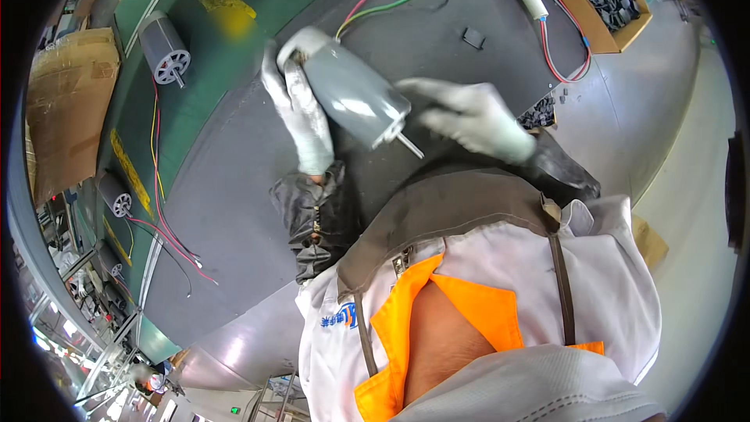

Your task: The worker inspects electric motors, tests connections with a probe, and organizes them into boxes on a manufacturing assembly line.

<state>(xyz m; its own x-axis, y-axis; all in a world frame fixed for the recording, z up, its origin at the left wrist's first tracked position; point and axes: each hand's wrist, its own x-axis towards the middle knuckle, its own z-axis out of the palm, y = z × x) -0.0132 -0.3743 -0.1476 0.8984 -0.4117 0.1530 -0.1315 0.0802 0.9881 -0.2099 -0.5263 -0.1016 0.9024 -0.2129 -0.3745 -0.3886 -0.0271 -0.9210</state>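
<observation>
High gloss on the held grey motor (351, 92), bright bare metal on the shaft (410, 145)! Over to knit-looking cloth on the white gloves (314, 131), leathery sheen on the black sleeves (299, 215), smooth matt finish on the desk (246, 195), dull cardboard on the open box (630, 34)!

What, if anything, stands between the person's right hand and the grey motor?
Nothing visible does. The right hand is close beside the lower end of the grey motor, which the left hand holds; blur hides whether the right hand touches it. A small black piece lies beyond, outside that gap.
</observation>
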